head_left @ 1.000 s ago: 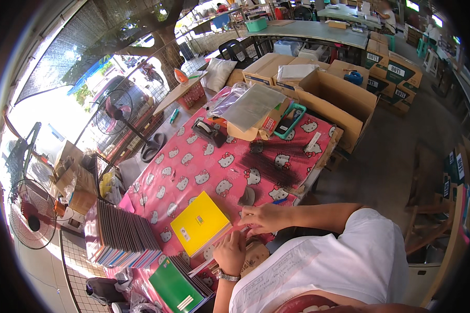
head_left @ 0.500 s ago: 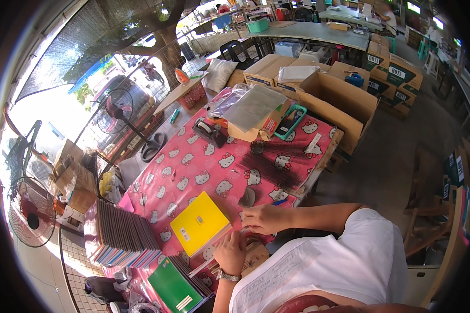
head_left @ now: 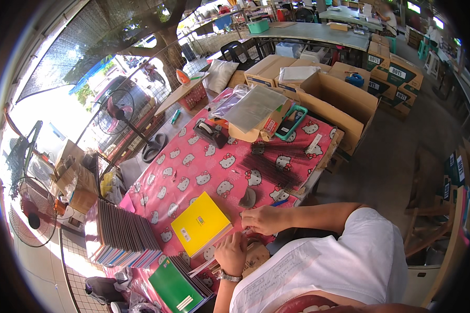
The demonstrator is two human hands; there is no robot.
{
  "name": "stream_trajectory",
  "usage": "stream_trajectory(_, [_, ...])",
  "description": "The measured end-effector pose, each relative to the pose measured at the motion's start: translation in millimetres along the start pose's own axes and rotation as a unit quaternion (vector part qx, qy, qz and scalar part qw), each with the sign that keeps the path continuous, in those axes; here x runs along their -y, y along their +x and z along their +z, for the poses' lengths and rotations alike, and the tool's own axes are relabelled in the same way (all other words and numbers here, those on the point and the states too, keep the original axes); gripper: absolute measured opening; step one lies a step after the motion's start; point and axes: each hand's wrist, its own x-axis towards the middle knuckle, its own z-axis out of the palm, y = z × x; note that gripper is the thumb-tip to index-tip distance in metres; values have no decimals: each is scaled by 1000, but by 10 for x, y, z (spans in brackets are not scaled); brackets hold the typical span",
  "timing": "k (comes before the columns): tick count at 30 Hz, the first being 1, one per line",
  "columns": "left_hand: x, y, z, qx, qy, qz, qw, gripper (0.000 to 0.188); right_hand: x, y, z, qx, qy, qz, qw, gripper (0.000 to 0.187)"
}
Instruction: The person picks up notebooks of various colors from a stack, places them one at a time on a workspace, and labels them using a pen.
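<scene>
My left hand (head_left: 231, 254), with a watch on its wrist, is closed at the table's near edge, just below a yellow notebook (head_left: 201, 225). Fingers curled, my right hand (head_left: 263, 219) rests to the right of it. What either hand grips, if anything, is hidden. Under the left hand, partly covered, are pale sheet edges and a brown cardboard piece (head_left: 257, 259). Green-covered notebooks (head_left: 174, 286) with dark coils lie left of my left forearm. Beyond the right hand are a small grey object (head_left: 248, 197) and a blue pen (head_left: 280, 203).
A tall notebook stack (head_left: 124, 229) stands at the left. Black binding coils (head_left: 274, 169), a tape dispenser (head_left: 210, 134), clear plastic sheets (head_left: 253, 107) and a teal tray (head_left: 291, 123) lie on the pink-covered table (head_left: 193, 175). An open carton (head_left: 339, 107) adjoins its far right; fans stand left.
</scene>
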Motion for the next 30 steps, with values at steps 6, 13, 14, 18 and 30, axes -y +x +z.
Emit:
stream_trajectory(6, [-15,10,-7,-15,-1,11,1000,13,61,23,-24,-17,-65,-29,997,16])
stream_trajectory(13, [-9,-9,42,-19,16,21,999,13,120,18,-27,56,-70,44,995,14])
stream_trajectory(14, [-16,-11,27,-16,19,24,999,13,122,20,-30,57,-62,44,995,13])
stream_trajectory(18, [-20,-10,22,-21,14,25,999,11,77,7,6,74,-79,49,993,13])
stream_trajectory(30, [-76,89,61,19,-12,30,999,16,87,98,-243,93,124,183,971,25])
